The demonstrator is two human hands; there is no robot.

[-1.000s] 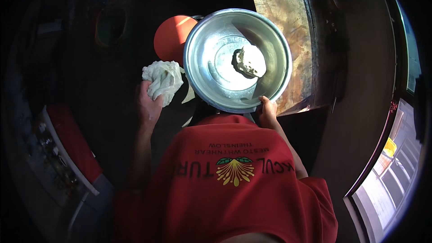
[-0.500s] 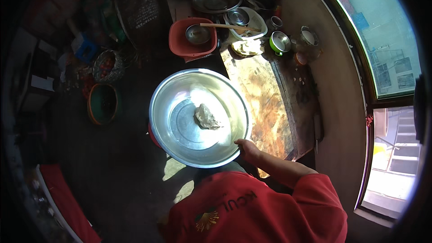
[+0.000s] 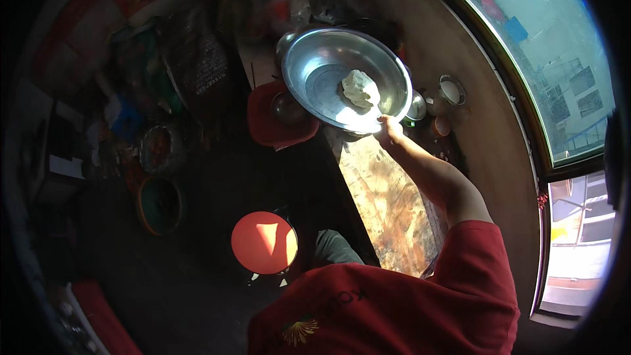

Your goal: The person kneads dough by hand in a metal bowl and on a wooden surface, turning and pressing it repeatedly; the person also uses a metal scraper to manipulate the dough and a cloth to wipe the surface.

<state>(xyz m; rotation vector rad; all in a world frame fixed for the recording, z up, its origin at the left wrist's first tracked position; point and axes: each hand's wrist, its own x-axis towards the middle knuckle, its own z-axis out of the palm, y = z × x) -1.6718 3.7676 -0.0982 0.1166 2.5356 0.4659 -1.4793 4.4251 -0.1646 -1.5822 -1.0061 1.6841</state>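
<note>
My right hand (image 3: 389,130) grips the near rim of a wide metal basin (image 3: 309,66), arm stretched out forward. The basin is raised over the far end of the table and tilts a little. A pale, rough lump (image 3: 360,89) that looks like dough lies on its bottom, toward the right. Behind and under the basin, most of the far dishes are hidden. My left hand does not show.
A wooden table (image 3: 388,204) with a stained, sunlit top stands on the right. A reddish plastic basin (image 3: 263,121) sits left of the metal one. Nearer me is a round red stool (image 3: 264,243). A green tub (image 3: 160,205) stands on the left, and a window (image 3: 552,59) is at the right.
The metal basin has moved away from me and to the right in my right hand, with the lump still inside. The red stool has come into full view.
</note>
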